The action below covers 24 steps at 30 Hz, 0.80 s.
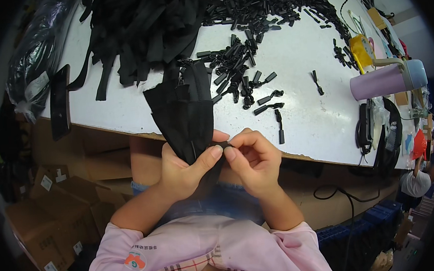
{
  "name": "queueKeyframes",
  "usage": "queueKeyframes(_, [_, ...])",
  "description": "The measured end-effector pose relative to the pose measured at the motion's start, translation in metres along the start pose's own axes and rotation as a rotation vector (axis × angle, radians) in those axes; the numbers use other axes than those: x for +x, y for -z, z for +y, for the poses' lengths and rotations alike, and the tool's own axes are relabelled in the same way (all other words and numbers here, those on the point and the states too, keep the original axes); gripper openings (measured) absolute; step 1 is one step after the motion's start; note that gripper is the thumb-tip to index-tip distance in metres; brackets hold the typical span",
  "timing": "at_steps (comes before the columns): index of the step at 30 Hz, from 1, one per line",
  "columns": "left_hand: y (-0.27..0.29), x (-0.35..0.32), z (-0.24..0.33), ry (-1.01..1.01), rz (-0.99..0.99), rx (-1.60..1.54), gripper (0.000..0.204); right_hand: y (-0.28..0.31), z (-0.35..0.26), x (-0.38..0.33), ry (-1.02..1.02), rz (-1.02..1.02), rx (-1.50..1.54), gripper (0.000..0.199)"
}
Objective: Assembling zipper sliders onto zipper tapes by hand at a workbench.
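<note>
My left hand (183, 172) is closed around a folded bundle of black fabric strips (183, 115), which rests partly on the table edge and points away from me. Its thumb presses on a dark strip end (220, 145) between the two hands. Close beside it, my right hand (259, 161) pinches that same end with thumb and forefinger, the other fingers curled. Any small part inside the pinch is hidden. Beyond the bundle lies a loose cluster of black cord zipper pulls (234, 64), with several single pulls (280, 126) nearer the edge.
A large heap of black strips (144, 30) covers the table's far left, beside a big pile of pulls (268, 1). At the right stand a lilac tumbler (377, 83) and yellow tape roll (362, 51). Cardboard boxes (52, 222) sit below left; a black cable (352, 201) hangs right.
</note>
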<state>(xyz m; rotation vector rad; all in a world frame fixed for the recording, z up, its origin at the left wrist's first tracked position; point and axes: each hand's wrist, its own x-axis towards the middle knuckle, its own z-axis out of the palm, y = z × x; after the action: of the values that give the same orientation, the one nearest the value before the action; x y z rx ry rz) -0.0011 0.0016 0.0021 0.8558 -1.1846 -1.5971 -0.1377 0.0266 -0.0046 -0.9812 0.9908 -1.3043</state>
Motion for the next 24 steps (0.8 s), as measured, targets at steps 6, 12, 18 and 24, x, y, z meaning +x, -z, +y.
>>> queueKeyframes(6, [0.001, 0.000, 0.004, -0.044, -0.007, 0.051, 0.015, 0.005, 0.003, -0.002, 0.036, -0.085, -0.058, 0.006])
queueKeyframes(12, [0.008, 0.000, 0.006, 0.110, -0.076, 0.016, 0.015, 0.003, 0.007, -0.003, 0.214, -0.041, -0.197, 0.007])
queueKeyframes(18, [0.004, -0.005, -0.002, 0.082, -0.025, 0.028, 0.013, 0.008, 0.000, 0.008, 0.140, -0.073, -0.308, 0.010])
queueKeyframes(24, [0.012, 0.001, 0.006, 0.190, 0.073, 0.031, 0.015, 0.003, -0.004, 0.003, 0.109, -0.355, -0.651, 0.016])
